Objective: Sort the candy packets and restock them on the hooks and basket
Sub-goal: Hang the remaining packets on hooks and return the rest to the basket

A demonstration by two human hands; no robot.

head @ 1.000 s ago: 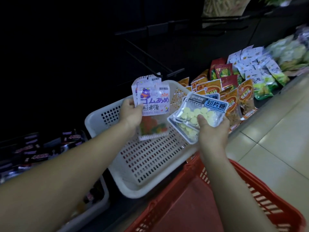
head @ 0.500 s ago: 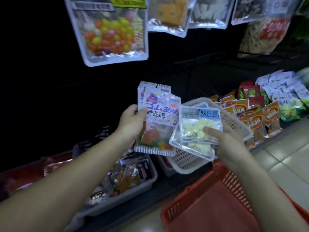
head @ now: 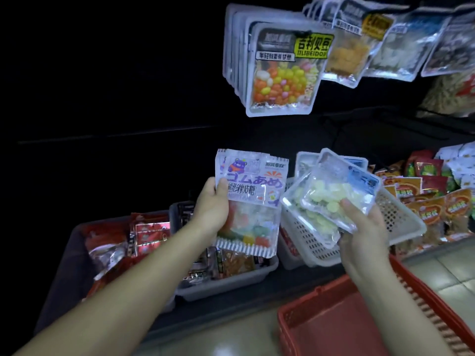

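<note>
This was a shop, seen at its sweets and snack aisle: in the upper right of the frame, identical sealed jelly-bean packets hung one behind another, with more clear hanging packets of other goods beside them. Across the middle and right, a dark shelf carried a grey bin of wrapped snacks and a white perforated basket next to ranks of orange and red snack packets. At the lower right, a red shopping basket stood on a tiled floor.
</note>
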